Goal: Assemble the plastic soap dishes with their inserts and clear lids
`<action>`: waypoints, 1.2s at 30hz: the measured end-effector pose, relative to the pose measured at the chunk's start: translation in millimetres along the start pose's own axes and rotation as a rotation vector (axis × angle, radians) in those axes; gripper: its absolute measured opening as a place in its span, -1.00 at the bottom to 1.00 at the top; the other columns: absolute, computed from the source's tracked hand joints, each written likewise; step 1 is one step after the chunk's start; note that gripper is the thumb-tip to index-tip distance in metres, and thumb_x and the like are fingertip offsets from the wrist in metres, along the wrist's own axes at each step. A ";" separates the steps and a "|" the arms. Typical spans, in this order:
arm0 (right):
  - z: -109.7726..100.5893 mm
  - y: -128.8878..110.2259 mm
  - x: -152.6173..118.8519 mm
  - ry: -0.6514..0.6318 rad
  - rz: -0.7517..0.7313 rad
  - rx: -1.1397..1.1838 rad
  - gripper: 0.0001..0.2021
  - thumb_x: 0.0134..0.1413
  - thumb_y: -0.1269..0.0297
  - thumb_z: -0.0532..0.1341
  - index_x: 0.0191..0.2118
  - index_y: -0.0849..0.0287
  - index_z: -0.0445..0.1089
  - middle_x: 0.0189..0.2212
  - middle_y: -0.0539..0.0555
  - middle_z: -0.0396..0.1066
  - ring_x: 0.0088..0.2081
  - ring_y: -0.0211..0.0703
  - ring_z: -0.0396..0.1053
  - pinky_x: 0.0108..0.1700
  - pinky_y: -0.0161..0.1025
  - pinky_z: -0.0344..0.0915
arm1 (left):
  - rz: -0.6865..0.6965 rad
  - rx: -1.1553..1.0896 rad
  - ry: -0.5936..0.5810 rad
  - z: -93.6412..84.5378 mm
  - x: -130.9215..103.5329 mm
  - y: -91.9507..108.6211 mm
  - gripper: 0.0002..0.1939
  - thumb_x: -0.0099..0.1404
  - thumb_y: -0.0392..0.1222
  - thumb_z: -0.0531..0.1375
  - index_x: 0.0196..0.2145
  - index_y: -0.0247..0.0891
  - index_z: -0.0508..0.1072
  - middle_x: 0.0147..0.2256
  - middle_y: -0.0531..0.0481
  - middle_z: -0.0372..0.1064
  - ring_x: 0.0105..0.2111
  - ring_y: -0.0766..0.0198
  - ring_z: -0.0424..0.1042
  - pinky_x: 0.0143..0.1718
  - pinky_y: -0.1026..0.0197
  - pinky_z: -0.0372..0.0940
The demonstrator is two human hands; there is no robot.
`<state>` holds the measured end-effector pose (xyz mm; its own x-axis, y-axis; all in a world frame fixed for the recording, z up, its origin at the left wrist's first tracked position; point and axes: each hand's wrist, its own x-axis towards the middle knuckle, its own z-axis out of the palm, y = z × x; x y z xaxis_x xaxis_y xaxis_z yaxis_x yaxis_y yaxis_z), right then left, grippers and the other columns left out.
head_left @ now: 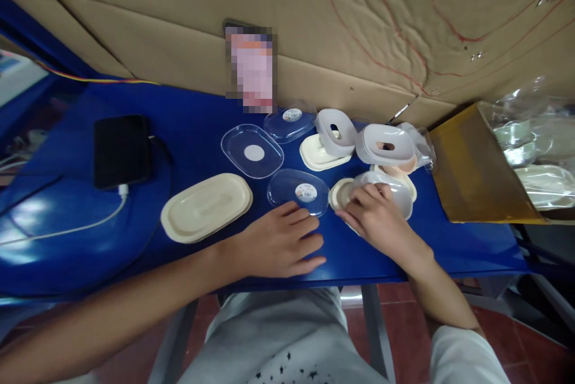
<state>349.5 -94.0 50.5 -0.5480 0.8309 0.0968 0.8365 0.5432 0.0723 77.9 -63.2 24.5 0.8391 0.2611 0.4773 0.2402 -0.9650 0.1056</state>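
My left hand [287, 240] hovers or rests at the front of the blue table, fingers apart and holding nothing, just below a clear oval lid [287, 186] with a round label. My right hand [375, 210] has its fingers curled over a translucent oval piece [402, 195] and a cream part [341, 193]; what its fingertips grip is hidden. Behind it are two whitish oval pieces with slots, one [385, 144] to the right and one [336, 132] to the left. A cream oval tray [206, 207] lies left of my left hand. Another clear lid [252, 151] sits above it.
An open cardboard box [480, 162] with plastic-wrapped pieces stands at the right. A black device [120, 150] with a white cable [90, 228] lies on the blue table [193, 132] at left. Cardboard [179, 42] lines the back, with a pixelated upright object [252, 66] against it.
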 end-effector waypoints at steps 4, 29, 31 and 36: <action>-4.7 -0.9 -4.8 -0.023 -0.170 0.255 -0.73 0.50 0.17 0.26 -0.25 0.14 0.62 -0.21 0.09 0.52 -0.10 -0.03 0.37 -0.02 -0.06 0.20 | -0.049 0.128 -0.140 11.6 0.0 -4.4 -0.87 0.51 -0.21 0.27 -0.26 -0.23 0.49 -0.28 -0.01 0.48 -0.25 0.10 0.45 -0.08 0.01 0.29; 8.7 -14.1 -120.6 0.034 0.776 0.181 -0.17 0.34 -0.34 0.22 0.55 -0.10 0.05 0.50 0.36 0.07 0.43 0.55 0.19 0.26 0.57 0.28 | -0.018 0.043 -0.313 1.4 -12.5 26.0 -0.84 0.54 -0.11 0.30 -0.15 -0.27 0.49 -0.12 -0.09 0.51 -0.05 0.06 0.46 -0.08 0.06 0.35; 11.1 -10.2 -131.3 0.035 0.754 0.191 -0.25 0.36 -0.26 0.24 0.51 -0.08 0.15 0.49 0.37 0.09 0.42 0.57 0.19 0.26 0.59 0.29 | -0.065 0.054 -0.293 -5.7 -26.3 36.3 -0.89 0.57 -0.20 0.24 -0.14 -0.29 0.50 -0.14 -0.11 0.51 -0.09 0.05 0.49 -0.08 0.01 0.39; 18.7 -16.4 -126.6 0.134 0.525 0.485 -0.39 0.38 -0.02 0.33 0.45 -0.13 0.26 0.53 0.22 0.07 0.52 0.36 0.11 0.40 0.39 0.31 | -0.317 -0.031 -0.075 -8.2 -62.9 59.6 -0.73 0.58 -0.21 0.21 0.16 -0.32 0.46 0.11 -0.29 0.45 0.04 -0.06 0.53 0.02 -0.12 0.52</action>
<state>405.2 -205.8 18.5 -0.0433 0.9917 0.1210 0.8817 0.0949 -0.4621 35.4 -137.3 7.9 0.7589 0.5489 0.3505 0.4814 -0.8352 0.2658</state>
